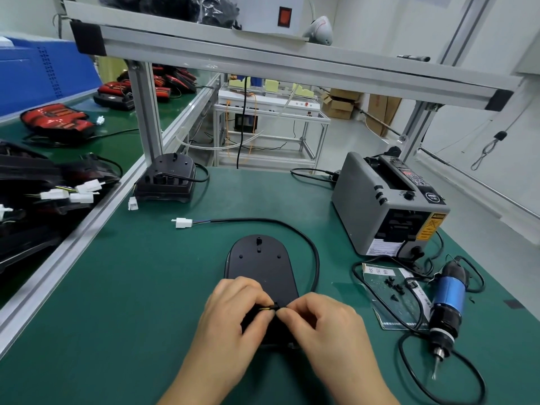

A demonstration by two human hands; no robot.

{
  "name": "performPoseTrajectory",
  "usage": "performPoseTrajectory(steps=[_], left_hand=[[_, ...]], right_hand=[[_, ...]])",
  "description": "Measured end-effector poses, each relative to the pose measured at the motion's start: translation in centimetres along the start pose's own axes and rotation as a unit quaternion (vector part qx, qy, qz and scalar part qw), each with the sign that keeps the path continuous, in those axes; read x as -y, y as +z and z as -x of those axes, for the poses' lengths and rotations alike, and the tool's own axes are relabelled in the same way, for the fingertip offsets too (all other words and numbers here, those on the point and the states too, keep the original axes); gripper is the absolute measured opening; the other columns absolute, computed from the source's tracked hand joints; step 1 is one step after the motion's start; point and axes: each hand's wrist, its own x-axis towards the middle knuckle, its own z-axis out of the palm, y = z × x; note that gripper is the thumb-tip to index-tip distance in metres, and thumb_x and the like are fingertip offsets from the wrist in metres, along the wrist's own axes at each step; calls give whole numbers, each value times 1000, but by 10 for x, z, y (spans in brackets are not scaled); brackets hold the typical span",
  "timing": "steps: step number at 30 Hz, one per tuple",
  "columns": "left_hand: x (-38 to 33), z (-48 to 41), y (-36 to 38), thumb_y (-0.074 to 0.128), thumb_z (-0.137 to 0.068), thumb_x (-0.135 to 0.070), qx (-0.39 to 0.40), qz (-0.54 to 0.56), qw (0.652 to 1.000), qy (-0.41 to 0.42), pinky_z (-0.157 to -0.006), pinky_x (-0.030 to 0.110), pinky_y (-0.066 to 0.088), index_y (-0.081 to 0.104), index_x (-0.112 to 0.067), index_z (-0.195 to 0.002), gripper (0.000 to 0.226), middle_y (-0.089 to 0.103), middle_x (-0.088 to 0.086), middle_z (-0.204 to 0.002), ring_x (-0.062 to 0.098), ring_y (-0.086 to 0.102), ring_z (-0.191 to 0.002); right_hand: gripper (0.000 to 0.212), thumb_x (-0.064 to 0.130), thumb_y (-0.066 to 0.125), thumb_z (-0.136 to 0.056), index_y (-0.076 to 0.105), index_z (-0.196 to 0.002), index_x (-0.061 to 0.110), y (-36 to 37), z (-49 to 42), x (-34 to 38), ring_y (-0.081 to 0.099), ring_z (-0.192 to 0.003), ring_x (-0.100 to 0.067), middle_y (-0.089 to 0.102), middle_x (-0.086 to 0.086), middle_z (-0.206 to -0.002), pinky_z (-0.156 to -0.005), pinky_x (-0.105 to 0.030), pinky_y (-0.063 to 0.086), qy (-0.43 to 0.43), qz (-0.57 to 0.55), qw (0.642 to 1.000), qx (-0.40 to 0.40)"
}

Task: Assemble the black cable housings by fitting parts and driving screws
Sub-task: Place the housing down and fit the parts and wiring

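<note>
The desk [140,282] is covered in a green mat and edged in aluminium; a second green-topped desk [117,144] runs along the left. An aluminium-framed shelf [263,54] spans overhead on grey posts. Beyond it — a white metal stand [271,112] on a pale floor [350,133], cardboard boxes [340,105] near white walls [496,24], all evenly lit.

The green table [131,302] carries a black housing [258,264] and its cable [248,219] just beyond the left grip [233,314]; right of the right grip [324,320] lie a screwdriver [447,305] and a tape dispenser [377,206].
</note>
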Motion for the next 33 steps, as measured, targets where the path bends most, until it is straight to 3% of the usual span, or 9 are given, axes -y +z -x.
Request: performPoseTrajectory(steps=[6, 9, 11, 16, 19, 23, 28, 33], left_hand=[[3, 1, 2, 54, -81, -37, -8, 24, 1000, 3, -82, 19, 37, 61, -28, -79, 12, 55, -21, -92, 6, 50, -96], [4, 1, 2, 54, -80, -37, -6, 38, 999, -2, -82, 18, 37, 60, -31, -80, 9, 56, -20, -92, 8, 50, -97], [4, 1, 1, 55, -80, -38, 0, 46, 999, -4, -81, 15, 36, 60, -31, -80, 8, 56, -20, -92, 8, 51, -96], [6, -4, -9, 55, -81, -43, 63, 54, 996, -40, -85, 11, 34, 60, -38, -80, 7, 55, -21, -98, 6, 49, -104], [8, -12, -15, 53, -92, -38, 111, 36, 991, -60, -84, 8, 31, 63, -39, -80, 16, 53, -24, -99, 2, 45, -106], [3, -21, -15, 55, -84, -44, 132, 35, 983, -121, -76, 7, 31, 64, -36, -71, 17, 53, -27, -93, -4, 44, -99], [-1, -32, -13, 64, -79, -43, 137, 54, 973, -177, -73, 10, 33, 66, -32, -60, 22, 59, -17, -84, -5, 49, -92], [-8, -41, -15, 71, -76, -33, 163, 79, 959, -217, -65, 15, 40, 66, -27, -57, 21, 58, -11, -81, -1, 57, -72]], right_hand=[[19, 58, 65, -71, 54, -76, 43, -3, -6, -4, 48, -83, 5, 53, 23, -84, -68, -14, 36, -19, 33, 999, -14], [25, 52, 72, -72, 70, -91, 36, -6, -12, -7, 44, -95, -1, 51, 22, -92, -83, -19, 35, -67, 50, 997, 3], [22, 46, 74, -74, 74, -89, 31, -8, -15, -6, 42, -97, -2, 52, 24, -89, -85, -14, 31, -84, 37, 995, 26], [13, 33, 78, -74, 71, -81, 26, -8, -18, -7, 44, -96, 0, 56, 25, -82, -86, -16, 34, -92, -23, 995, 42], [12, 30, 76, -78, 64, -77, 33, -8, -19, -5, 43, -97, 3, 57, 25, -82, -85, -12, 33, -82, -40, 994, 59], [25, 29, 69, -83, 53, -70, 42, -11, -19, -4, 42, -99, 5, 58, 22, -84, -83, -9, 31, -60, -46, 992, 99], [20, 25, 65, -86, 57, -72, 36, -15, -22, 0, 41, -99, 6, 59, 15, -87, -79, -6, 29, -20, -91, 986, 137], [14, 23, 66, -86, 60, -75, 29, -20, -27, 4, 39, -92, 9, 57, 12, -90, -72, -4, 28, 21, -131, 973, 188]])
